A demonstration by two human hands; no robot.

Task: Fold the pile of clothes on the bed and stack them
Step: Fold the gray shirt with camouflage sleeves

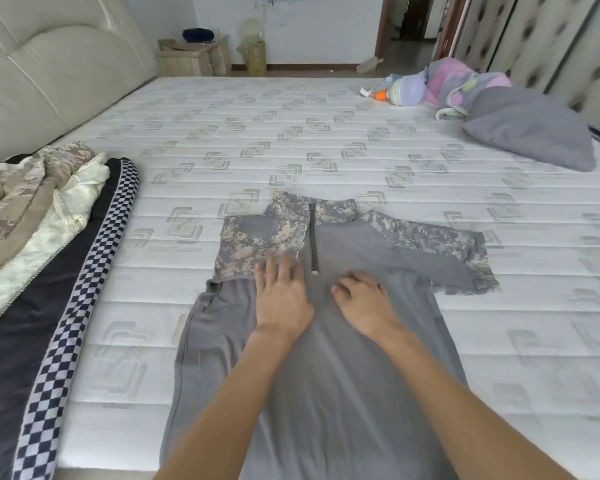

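On the big white bed [326,140] you are pressing your flat left hand [282,299] and loosely curled, empty right hand [364,299] on the gray shirt [326,393], probably smoothing it for folding.

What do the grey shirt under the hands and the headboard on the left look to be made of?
Grey shirt: body looks like a thin, matte knit that drapes in soft wrinkles; the camouflage sleeves and collar look like a stiffer woven cloth, with a zip at the neck. Both hands, left hand and right hand, rest on it. Headboard: probably cream leather or imitation, padded, with a faint sheen and stitched seams.
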